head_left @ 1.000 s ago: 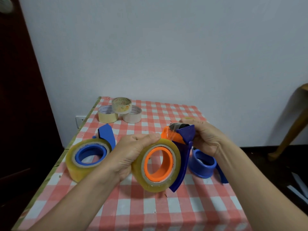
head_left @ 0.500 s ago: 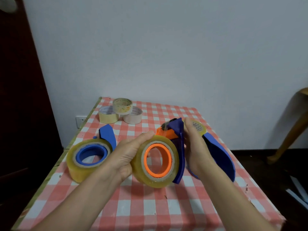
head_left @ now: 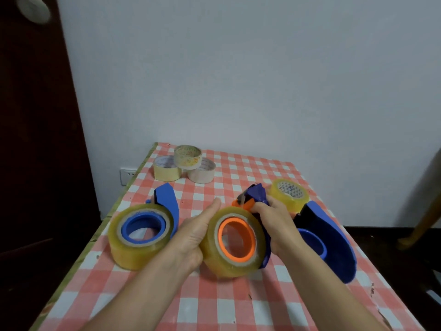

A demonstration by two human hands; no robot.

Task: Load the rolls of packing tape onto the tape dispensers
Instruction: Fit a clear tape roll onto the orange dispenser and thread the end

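Observation:
A clear yellowish tape roll [head_left: 232,266] sits on the orange hub of a dark blue dispenser [head_left: 256,193] at the table's middle. My left hand [head_left: 198,231] holds the roll's left side, thumb up along it. My right hand [head_left: 274,220] grips the dispenser's blue body and orange cutter end from the right. A second roll on a blue dispenser [head_left: 140,235] lies to the left. An empty blue dispenser [head_left: 331,244] lies to the right, with a loose tape roll [head_left: 290,193] behind it.
Three smaller tape rolls [head_left: 183,167] are stacked at the far left of the red-checked table [head_left: 214,306]. A white wall stands behind it, a dark door at the left and a wooden leg at the right edge.
My right hand has shifted from the dispenser's back up to its orange cutter end. The loaded dispenser has come down nearer the table, which uncovers the loose roll behind.

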